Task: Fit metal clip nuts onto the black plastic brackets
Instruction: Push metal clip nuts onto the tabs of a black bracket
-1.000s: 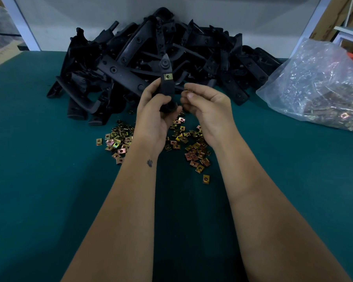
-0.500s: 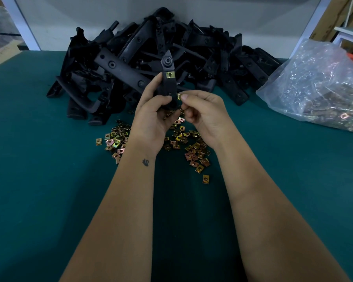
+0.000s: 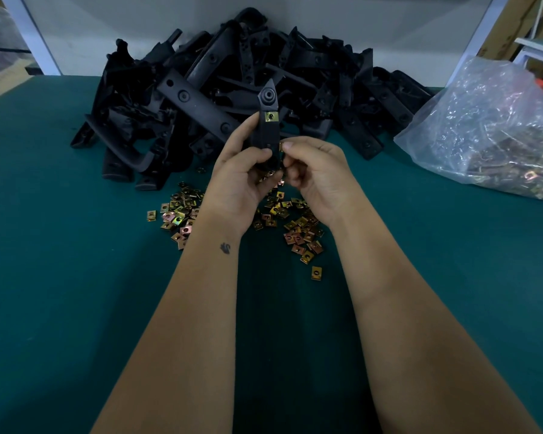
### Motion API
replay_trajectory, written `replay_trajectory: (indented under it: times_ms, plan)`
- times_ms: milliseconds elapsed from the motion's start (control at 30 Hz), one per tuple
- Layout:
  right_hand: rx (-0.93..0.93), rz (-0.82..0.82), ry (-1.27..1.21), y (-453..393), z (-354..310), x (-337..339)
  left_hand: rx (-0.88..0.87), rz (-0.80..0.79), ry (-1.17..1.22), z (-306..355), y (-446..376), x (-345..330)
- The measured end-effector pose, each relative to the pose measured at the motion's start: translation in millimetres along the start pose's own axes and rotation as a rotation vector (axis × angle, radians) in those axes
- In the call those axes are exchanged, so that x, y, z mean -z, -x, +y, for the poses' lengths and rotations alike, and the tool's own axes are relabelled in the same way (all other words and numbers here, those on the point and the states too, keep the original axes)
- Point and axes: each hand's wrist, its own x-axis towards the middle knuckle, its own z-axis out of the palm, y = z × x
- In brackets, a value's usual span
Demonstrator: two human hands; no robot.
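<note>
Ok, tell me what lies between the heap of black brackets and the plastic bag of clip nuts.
In the head view, only bare green table shows between the bracket heap and the plastic bag; they look apart.

Upright black bracket (image 3: 267,126), gold clip nut (image 3: 271,116)

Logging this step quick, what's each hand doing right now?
Left hand: grips upright black plastic bracket.
Right hand: pinches small brass-coloured metal clip nut.

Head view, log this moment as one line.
left hand holds bracket upright | one clip nut fitted | right hand pinches second clip nut at bracket edge
</note>
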Motion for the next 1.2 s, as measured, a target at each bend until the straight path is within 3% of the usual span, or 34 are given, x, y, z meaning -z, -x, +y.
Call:
replay_trajectory:
  times_ms: [367,800,1200]
  plan:
    - [0.008,0.033,0.051,0.1,-0.7,1.9,0.024,-0.107,0.039,-2.6,0.0,3.2]
    - [0.013,0.032,0.17,2.1,2.0,0.6,0.028,-0.107,-0.078,-1.4,1.4,6.9]
    - [-0.054,0.03,0.017,4.0,1.4,2.8,0.066,-0.104,0.011,-4.3,1.1,1.9]
